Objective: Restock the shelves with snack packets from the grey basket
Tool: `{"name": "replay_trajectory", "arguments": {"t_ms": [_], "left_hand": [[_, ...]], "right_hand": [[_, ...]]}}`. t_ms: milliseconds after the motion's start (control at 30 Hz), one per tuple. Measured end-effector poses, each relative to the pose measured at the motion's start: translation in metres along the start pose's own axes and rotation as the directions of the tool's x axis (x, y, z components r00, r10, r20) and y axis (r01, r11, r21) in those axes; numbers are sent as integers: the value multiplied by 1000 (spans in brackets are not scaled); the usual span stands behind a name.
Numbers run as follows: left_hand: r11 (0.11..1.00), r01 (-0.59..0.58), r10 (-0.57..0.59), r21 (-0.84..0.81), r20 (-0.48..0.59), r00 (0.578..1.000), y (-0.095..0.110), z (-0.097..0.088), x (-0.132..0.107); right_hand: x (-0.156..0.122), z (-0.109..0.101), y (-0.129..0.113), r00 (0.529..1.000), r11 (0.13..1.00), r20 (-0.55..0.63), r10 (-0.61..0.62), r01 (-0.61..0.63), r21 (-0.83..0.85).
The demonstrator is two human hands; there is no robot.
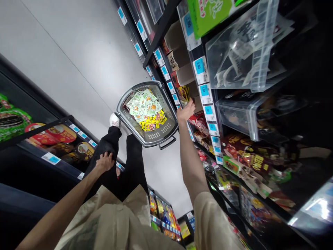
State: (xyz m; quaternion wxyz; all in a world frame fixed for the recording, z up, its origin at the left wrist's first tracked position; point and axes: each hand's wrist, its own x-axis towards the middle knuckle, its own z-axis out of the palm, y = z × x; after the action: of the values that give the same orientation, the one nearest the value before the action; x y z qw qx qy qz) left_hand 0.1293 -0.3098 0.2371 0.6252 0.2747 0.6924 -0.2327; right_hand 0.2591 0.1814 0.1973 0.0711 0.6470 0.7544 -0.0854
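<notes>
My right hand point(186, 110) reaches into a low shelf on the right, its fingers around the near end of a yellow snack packet point(183, 93). Part of the packet and some fingertips are hidden. My left hand point(105, 162) lies open on my black-trousered leg point(100, 158), holding nothing. Between the shelves, a grey shopping basket point(168, 126) stands on the floor in front of my feet. Inside it are several pale green-and-white packets point(145, 104) heaped over yellow packets point(153, 121).
Price tags line the right shelf edge point(204, 92). Above it stand clear plastic bins point(234, 69) with bagged goods, and a green box point(208, 14). On the left shelf sit red food tubs point(61, 133) and green bags point(13, 118). Grey floor point(75, 41) runs along the aisle.
</notes>
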Motion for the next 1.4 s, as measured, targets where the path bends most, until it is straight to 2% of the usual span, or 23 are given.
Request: {"name": "replay_trajectory", "arguments": {"t_ms": [133,200,267,367,467,567,667,833,933,1000,1100,1200,1300,1400], "left_hand": [[1000,-26,26,5,-4,1000,1,1,2],[1000,0,0,-10,2,1000,5,0,3],[994,102,-102,-43,-9,995,11,2,0],[962,268,-272,-60,-89,958,17,10,-14],[967,252,-245,23,-175,954,19,13,-32],[972,214,-194,92,-189,962,22,0,-41],[967,224,-195,119,-215,957,28,-17,-35],[967,227,-189,114,-272,944,28,-22,-17],[966,236,-203,105,-259,944,23,-22,-13],[967,231,-197,107,-258,946,22,-23,-13],[968,197,-156,155,-242,958,24,-22,-14],[957,174,-126,230,-209,970,24,-19,-14],[948,166,-106,272,-223,969,16,-14,-16],[947,166,-98,276,-245,965,0,-9,-20]], "right_hand": [[-20,4,1,987,986,-95,130,-119,113],[-42,9,3,981,967,-78,178,-160,200],[-71,21,6,980,932,68,189,-200,301],[-118,50,12,925,882,342,164,-292,369],[-160,86,20,832,853,522,188,-402,333],[-185,120,27,754,816,604,259,-506,281],[-187,153,34,727,788,614,308,-557,264],[-155,216,49,795,846,531,292,-474,244],[-143,250,54,763,842,566,313,-498,206],[-146,263,53,740,838,588,327,-515,183],[-162,267,45,712,832,624,321,-527,173],[-180,256,34,696,819,649,307,-541,192],[-196,236,27,696,794,652,302,-562,232],[-208,207,29,694,752,644,323,-601,271]]}}
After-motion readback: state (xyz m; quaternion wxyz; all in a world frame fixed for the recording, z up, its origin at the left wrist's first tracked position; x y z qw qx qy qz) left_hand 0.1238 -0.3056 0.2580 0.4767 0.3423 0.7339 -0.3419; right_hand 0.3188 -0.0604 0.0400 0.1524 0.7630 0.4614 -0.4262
